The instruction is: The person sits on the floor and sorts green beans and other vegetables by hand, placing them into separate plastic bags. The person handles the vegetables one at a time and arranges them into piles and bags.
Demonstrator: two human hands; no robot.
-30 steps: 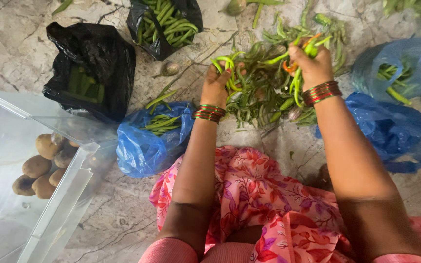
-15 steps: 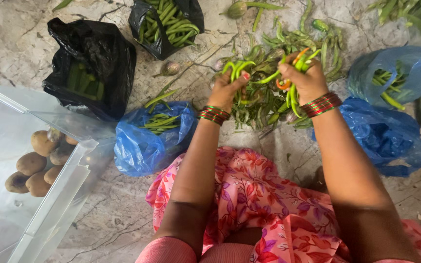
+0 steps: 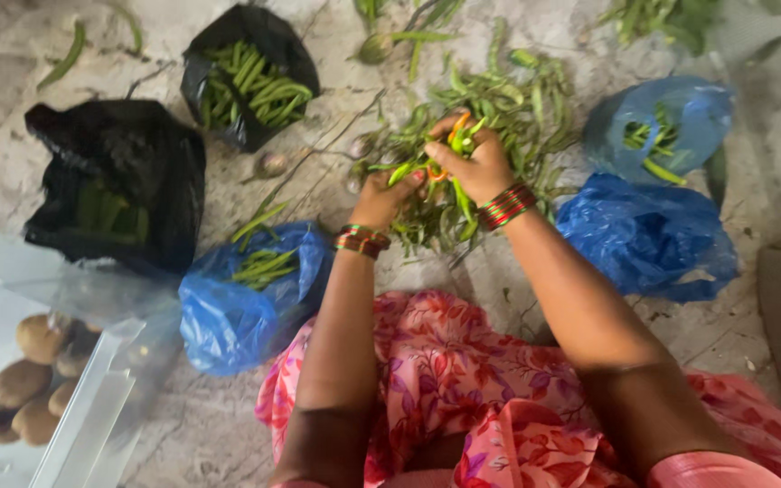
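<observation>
Both hands had drawn together over the chilli pile: right hand clutching a bunch, left hand gripping more.

- Seen from above: two bare forearms, left hand and right hand, no rings to be made out.
- On the left wrist, a stack of bangles in red, green and gold, thin and close-set.
- On the right wrist, a matching stack of red and green bangles, gold-edged, set slightly aslant.
- Short pink sleeves at the bottom edge, plain and paler than the rest.
- Over the lap, a pink dress printed with red and magenta flowers and small white and green leaves, loosely folded and creased.
- Cloth somewhat blurred; finer pattern not to be told.
</observation>
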